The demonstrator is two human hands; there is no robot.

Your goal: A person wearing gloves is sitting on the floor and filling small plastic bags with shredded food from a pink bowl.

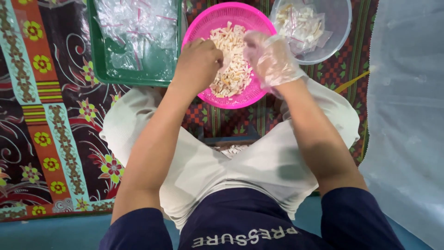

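Bare left hand (198,62) curled, pinching pale snack pieces (231,69), clear-gloved right hand (272,60) fingers bent into same heap, round pink plastic colander basket (240,99), green plastic tray (99,69) beside it

Pink basket (252,95), upper centre: perforated plastic, slightly glossy. It holds pale chips (231,65), dry and matt, rough-edged. Right hand (273,58) wears a thin clear plastic glove, crinkled and shiny; left hand (199,60) bare. Green tray (99,69), upper left: smooth plastic, holding glossy clear bags (138,21). Clear bowl (340,28), upper right: translucent plastic. Floor mat (51,120): patterned woven cloth, matt. Trousers (259,162): pale matt cloth.
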